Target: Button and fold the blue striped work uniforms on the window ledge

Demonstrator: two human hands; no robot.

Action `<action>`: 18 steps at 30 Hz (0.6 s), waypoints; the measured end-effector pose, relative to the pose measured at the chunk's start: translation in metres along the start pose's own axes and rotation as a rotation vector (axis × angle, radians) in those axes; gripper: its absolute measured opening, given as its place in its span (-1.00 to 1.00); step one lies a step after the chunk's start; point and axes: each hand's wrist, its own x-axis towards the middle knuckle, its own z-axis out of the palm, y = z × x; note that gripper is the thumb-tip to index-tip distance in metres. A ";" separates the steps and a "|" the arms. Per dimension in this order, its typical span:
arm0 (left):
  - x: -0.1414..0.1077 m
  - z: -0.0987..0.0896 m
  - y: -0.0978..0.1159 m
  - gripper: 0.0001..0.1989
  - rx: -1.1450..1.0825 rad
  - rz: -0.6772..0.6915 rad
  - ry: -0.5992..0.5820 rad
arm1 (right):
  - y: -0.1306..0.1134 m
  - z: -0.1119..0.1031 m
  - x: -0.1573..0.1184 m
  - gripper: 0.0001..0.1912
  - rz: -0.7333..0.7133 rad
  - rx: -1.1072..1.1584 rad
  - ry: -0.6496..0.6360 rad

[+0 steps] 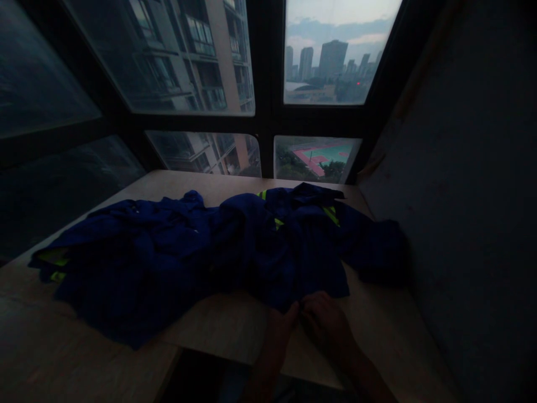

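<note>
A dark blue work jacket [310, 252] with yellow-green stripes lies crumpled on a pale ledge [235, 319]. More of the same blue cloth [138, 252] spreads to the left, with stripes at its far left end; I cannot tell whether it is a separate garment. At the near hem of the jacket, my left hand [282, 322] has its fingers closed on the cloth. Close beside it, almost touching, my right hand [323, 316] is closed on the same edge with bent fingers. Dim light hides the fingertips and whatever small part lies between them.
Windows with dark frames [268, 120] rise behind the ledge, showing buildings and a sports court outside. A wall [465, 212] stands close on the right. In front, the ledge ends at an edge above a dark gap [197, 375].
</note>
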 end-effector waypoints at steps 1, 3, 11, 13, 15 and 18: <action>-0.001 -0.001 0.000 -0.61 -0.011 -0.003 -0.013 | -0.001 0.000 0.000 -0.87 -0.003 -0.001 0.008; -0.002 -0.004 -0.001 -0.61 -0.038 -0.017 -0.052 | -0.002 0.000 -0.001 -0.87 -0.008 -0.006 0.023; 0.001 -0.002 -0.009 -0.56 -0.092 -0.064 0.020 | -0.002 0.005 -0.005 -0.88 -0.004 0.019 0.053; 0.001 0.000 -0.012 -0.55 -0.076 -0.064 0.044 | -0.002 0.006 -0.007 -0.88 0.006 0.006 0.060; -0.001 0.001 -0.012 -0.55 -0.058 -0.063 0.034 | -0.001 0.007 -0.009 -0.88 0.019 0.002 0.068; -0.005 -0.001 -0.007 -0.59 -0.066 -0.038 0.012 | -0.001 0.008 -0.011 -0.88 0.058 0.033 0.070</action>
